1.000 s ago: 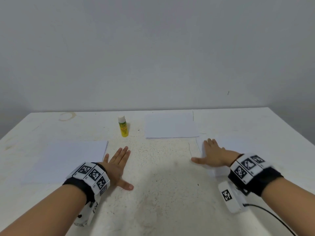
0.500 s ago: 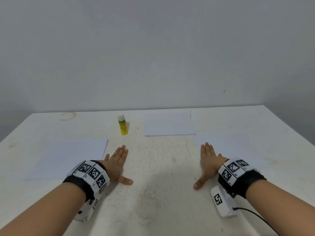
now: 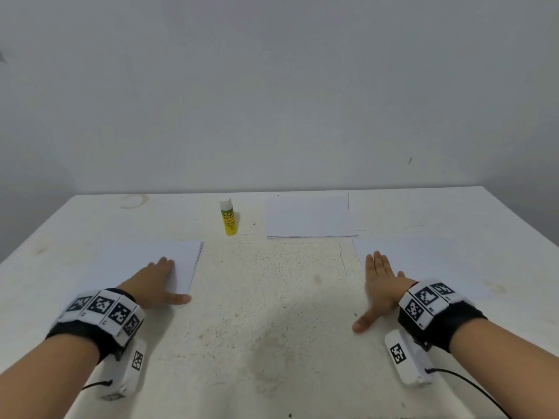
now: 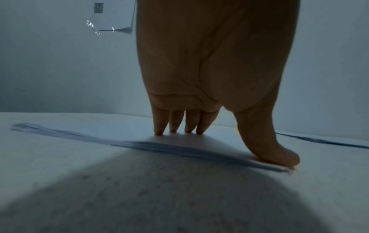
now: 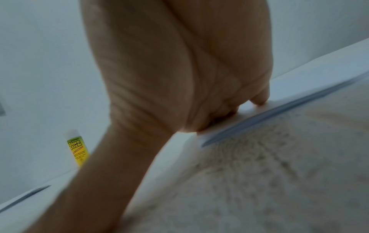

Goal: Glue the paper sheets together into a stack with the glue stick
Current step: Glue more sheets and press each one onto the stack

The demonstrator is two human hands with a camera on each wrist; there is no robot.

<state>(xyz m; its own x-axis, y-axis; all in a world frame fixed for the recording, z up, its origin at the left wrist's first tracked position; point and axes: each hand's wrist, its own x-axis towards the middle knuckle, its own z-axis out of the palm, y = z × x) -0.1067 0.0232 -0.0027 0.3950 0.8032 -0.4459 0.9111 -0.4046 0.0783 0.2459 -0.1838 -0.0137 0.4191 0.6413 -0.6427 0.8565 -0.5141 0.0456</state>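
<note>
Plain grey-white wall (image 3: 272, 86) behind worn, speckled white table (image 3: 272, 343); soft even light.

Table (image 3: 272, 328): white, matt, rough, speckled and pitted in the middle, stained. Sheets (image 3: 308, 217): thin white paper, smooth, matt. Glue stick (image 3: 229, 219): smooth plastic, yellow-green printed label, white cap. Wall (image 3: 272, 86): matt, pale. Wristbands (image 3: 102, 316): black cloth with printed white panels.

White table (image 3: 272, 343), three paper piles (image 3: 308, 216), glue stick (image 3: 229, 217)

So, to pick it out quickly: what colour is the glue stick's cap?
White, above a yellow and green body; the glue stick shows clearest in the head view.
</note>
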